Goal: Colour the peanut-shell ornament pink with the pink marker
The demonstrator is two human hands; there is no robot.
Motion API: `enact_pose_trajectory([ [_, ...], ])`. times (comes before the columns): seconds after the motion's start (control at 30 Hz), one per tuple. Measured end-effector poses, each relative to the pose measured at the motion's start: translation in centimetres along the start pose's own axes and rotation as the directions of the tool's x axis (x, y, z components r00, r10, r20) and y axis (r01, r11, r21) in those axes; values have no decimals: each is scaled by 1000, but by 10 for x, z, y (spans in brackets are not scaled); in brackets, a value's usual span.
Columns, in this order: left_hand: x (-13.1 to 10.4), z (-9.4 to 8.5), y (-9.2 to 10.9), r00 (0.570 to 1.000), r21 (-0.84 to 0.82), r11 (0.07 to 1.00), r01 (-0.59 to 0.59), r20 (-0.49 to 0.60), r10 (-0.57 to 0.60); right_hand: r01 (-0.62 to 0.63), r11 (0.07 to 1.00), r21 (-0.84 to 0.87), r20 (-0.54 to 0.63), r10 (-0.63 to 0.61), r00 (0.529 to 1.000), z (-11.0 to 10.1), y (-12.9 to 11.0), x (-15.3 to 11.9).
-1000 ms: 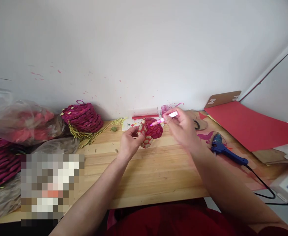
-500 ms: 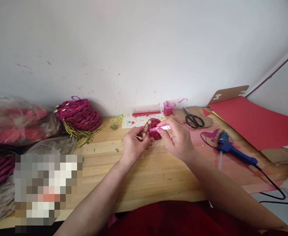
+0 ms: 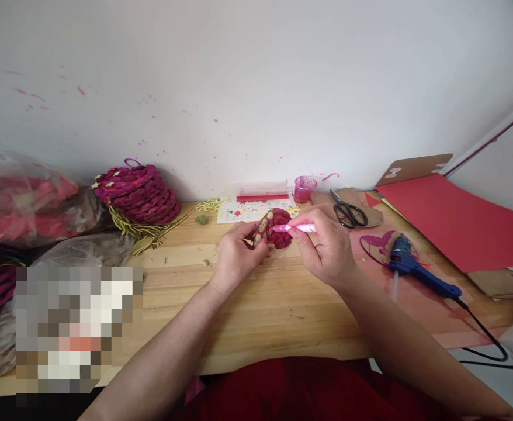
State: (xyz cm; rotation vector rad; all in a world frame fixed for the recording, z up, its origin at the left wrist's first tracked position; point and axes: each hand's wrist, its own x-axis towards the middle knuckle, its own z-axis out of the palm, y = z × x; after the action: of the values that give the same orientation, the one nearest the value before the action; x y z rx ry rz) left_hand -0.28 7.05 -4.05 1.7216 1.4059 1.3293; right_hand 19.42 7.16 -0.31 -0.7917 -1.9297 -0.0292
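Observation:
My left hand is closed on a small craft piece, red-brown with pale round spots, held tilted above the table. In my right hand is a white marker with a pink tip end, pinched between thumb and fingers. Its tip points left at the spotted piece; whether it touches cannot be made out. Just behind lies a crimson coiled piece, partly covered by the spotted piece and the marker.
Behind my hands are a sticker sheet and a pink-stained cup. Scissors, a blue glue gun and red paper lie right. A magenta coiled basket and plastic bags stand left.
My right hand and the marker have moved slightly right, away from my left hand. The spotted piece stays in my left hand. The whole view has shifted slightly.

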Motion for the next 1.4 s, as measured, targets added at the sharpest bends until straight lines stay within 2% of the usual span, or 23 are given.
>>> enact_pose_trajectory([
  [0.1,0,-1,0,1000,-18,1000,5,9,-5,4,1000,14,14,-5,1000,1,-1,-1],
  [0.3,-2,0,-1,999,-12,1000,8,33,-7,26,1000,-5,-35,-27,999,2,2,-1],
  [0.43,-1,-1,0,1000,6,1000,-4,14,4,48,999,-13,-19,-48,999,1,2,-3],
  [0.6,1,-3,2,1000,-49,999,23,-9,-23,72,997,24,45,-73,996,2,0,-4],
  [0.87,0,-1,3,997,-84,994,66,34,-63,45,999,14,-39,-44,998,-2,3,-2],
  [1.17,4,-4,1,991,-213,968,136,33,-132,57,997,48,10,-57,998,-1,0,-2],
  [1.3,3,-4,4,993,-163,980,116,38,-111,54,997,49,-11,-54,998,0,3,-3],
  [1.4,2,-3,5,996,-120,988,93,27,-90,100,994,48,10,-100,995,2,4,-4],
])
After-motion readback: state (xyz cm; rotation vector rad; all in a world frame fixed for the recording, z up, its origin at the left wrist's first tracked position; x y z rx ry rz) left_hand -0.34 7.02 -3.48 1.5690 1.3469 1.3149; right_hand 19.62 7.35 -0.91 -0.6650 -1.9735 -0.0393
